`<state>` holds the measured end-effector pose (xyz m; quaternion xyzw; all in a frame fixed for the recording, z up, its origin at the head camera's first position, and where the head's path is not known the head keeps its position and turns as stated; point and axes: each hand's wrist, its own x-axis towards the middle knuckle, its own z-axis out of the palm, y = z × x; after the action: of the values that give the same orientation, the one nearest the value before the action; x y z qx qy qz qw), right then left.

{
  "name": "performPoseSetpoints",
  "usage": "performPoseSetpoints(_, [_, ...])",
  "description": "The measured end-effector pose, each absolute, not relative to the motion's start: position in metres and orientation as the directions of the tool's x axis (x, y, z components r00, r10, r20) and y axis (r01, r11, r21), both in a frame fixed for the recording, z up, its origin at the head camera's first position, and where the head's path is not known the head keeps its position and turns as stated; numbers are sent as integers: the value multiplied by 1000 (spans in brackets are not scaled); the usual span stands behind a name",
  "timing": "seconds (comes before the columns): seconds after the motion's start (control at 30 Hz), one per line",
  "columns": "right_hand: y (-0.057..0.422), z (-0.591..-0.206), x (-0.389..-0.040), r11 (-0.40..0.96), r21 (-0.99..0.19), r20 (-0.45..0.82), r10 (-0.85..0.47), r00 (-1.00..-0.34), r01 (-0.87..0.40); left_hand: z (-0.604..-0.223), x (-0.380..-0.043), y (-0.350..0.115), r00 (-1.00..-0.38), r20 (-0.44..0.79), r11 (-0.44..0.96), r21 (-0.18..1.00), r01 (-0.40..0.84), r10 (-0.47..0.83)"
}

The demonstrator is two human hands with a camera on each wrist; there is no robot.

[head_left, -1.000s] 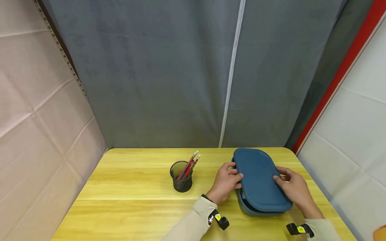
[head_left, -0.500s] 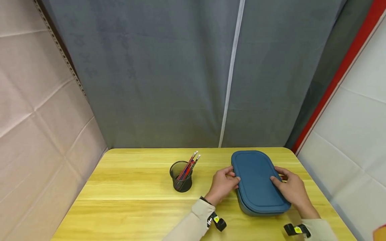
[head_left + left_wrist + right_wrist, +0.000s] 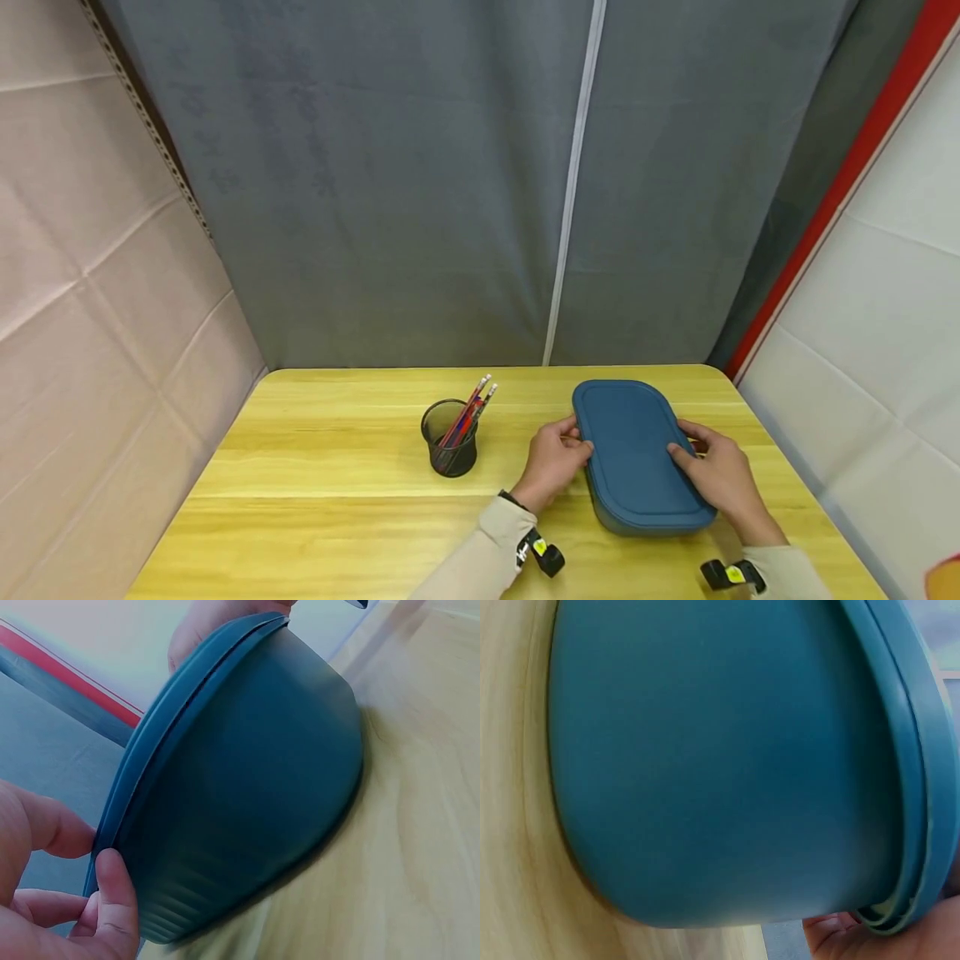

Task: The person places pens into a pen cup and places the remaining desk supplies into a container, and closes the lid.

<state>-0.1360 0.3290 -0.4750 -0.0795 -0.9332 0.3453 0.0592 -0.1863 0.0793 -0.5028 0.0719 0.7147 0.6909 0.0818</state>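
Observation:
A blue storage box (image 3: pixel 622 523) stands at the table's right side with its matching blue lid (image 3: pixel 637 454) lying flat on top. At the lid's left edge, my left hand (image 3: pixel 553 461) pinches the rim between thumb and fingers; the left wrist view shows the fingertips (image 3: pixel 114 874) at the seam of lid and box (image 3: pixel 247 757). My right hand (image 3: pixel 726 477) grips the opposite edge, thumb on top and fingers around the rim. A thin seam line runs between lid (image 3: pixel 930 772) and box (image 3: pixel 720 765) in the right wrist view. The box's inside is hidden.
A black mesh pen holder (image 3: pixel 452 461) with several pencils (image 3: pixel 467 425) stands left of the box on the wooden table (image 3: pixel 337 450). A grey curtain (image 3: pixel 375 183) hangs behind, with a white wall (image 3: pixel 885 333) on the right.
The lid has come down and slid slightly left and nearer, so the dark gap along the left and front of the box has closed. Both hands shifted slightly left with it.

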Motion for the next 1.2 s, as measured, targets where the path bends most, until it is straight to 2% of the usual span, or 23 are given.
performPoseSetpoints(0.47, [327, -487, -127, 760, -648, 190, 214, -958, 41, -509, -185, 77, -967, -43, 14, 999, -41, 250])
performPoseSetpoints(0.9, [330, -489, -125, 752, -653, 179, 261, -949, 84, -513, -186, 81, -961, -53, -42, 997, -67, 270])
performPoseSetpoints(1.2, [333, -487, -130, 775, -630, 219, 239, -946, 50, -515, -187, 83, -967, -87, -67, 992, -106, 239])
